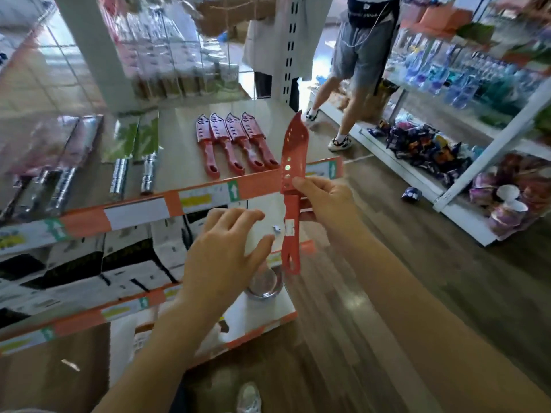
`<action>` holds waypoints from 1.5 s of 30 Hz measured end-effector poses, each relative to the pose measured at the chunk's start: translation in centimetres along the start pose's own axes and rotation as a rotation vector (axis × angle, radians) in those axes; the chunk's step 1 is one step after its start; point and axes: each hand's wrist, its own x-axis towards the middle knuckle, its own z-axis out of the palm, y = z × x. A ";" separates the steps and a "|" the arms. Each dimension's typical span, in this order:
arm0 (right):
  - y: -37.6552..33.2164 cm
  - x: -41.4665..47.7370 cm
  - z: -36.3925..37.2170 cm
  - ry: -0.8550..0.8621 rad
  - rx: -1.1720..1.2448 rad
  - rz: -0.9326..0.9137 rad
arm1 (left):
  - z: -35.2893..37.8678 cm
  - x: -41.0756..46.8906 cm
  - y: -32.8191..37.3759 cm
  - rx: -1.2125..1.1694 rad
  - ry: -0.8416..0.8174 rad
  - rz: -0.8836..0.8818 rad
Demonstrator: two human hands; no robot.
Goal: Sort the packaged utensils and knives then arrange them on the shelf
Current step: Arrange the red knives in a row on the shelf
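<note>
1. Left hand [226, 242], below the orange shelf edge [259, 181]: bare. Back of hand shows, with four fingers, thumb and a knuckle row. Nails too blurred to read.
2. Right hand [325, 201], below and right of the shelf edge: bare. Thumb side and finger backs show.
3. Left forearm [155, 338], well below the shelf edge: uncovered along its whole visible length.
4. Right forearm [417, 308], below and right of the shelf edge: uncovered likewise, and looks broader toward the frame corner.
5. Shoe [249, 397], far below the shelf edge: pale grey-white toe, blurred.
6. Dark fabric [182, 396], far below the shelf edge: garment type cannot be told.
</note>
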 end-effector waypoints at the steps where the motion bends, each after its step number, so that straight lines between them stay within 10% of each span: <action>1: -0.3 1.2 -0.1 -0.003 -0.012 0.011 | 0.2 1.0 -0.5 -0.002 -0.018 0.015; 21: -1.2 21.2 0.5 -0.083 -0.495 0.081 | 2.2 9.5 -3.3 0.058 -0.028 -0.019; 45: -1.1 21.2 0.1 -0.171 -0.919 -0.288 | 4.6 12.0 -1.4 0.091 -0.005 -0.187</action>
